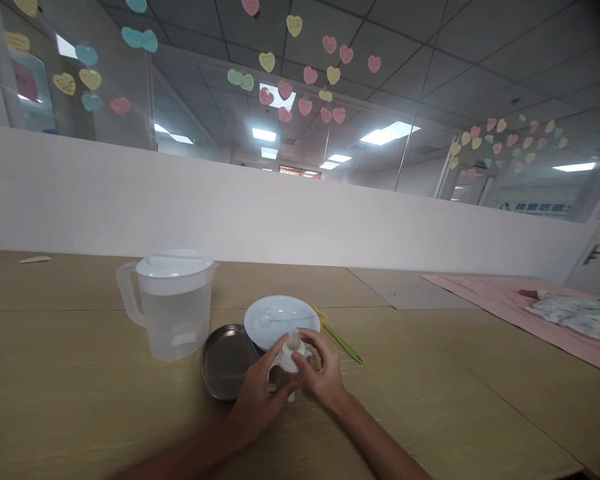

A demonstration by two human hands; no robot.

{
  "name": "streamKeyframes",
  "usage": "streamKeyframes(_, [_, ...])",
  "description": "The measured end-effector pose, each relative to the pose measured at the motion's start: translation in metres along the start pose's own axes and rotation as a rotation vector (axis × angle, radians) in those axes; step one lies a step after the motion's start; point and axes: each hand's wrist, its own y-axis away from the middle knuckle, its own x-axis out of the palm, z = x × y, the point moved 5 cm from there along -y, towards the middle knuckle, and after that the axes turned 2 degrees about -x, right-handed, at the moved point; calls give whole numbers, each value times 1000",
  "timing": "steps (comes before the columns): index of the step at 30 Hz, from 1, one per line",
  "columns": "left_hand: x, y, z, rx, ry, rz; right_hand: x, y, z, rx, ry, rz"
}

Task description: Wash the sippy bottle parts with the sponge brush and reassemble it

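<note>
Two hands of mine, left hand [261, 395] and right hand [326, 373], grip the white-collared bottle [288, 362] at the white bowl's [279, 307] six o'clock, apparently working its top, which next likely calls for steady support underneath.

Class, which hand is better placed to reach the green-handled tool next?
Likely the right hand: the green-handled tool lies nearer it, right of the bowl. The left hand is farther; both hold the white object.

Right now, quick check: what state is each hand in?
Left hand: closed on the left side of a small white bottle-like item.
Right hand: closed on its right side.
</note>
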Motion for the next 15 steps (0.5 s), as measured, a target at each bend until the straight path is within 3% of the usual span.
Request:
streamKeyframes(3, [-1,-1,1,-38,29,-18,0,-1,-5,87,-153,41])
streamKeyframes(5, [0,-1,2,-65,52,-19,-1,-5,-7,94,-132,43])
streamKeyframes(11, [2,0,5,-68,62,-35,-15,-8,-13,90,74,-187])
streamKeyframes(15, [4,0,9,-87,50,-15,-3,-4,-3,-101,97,0])
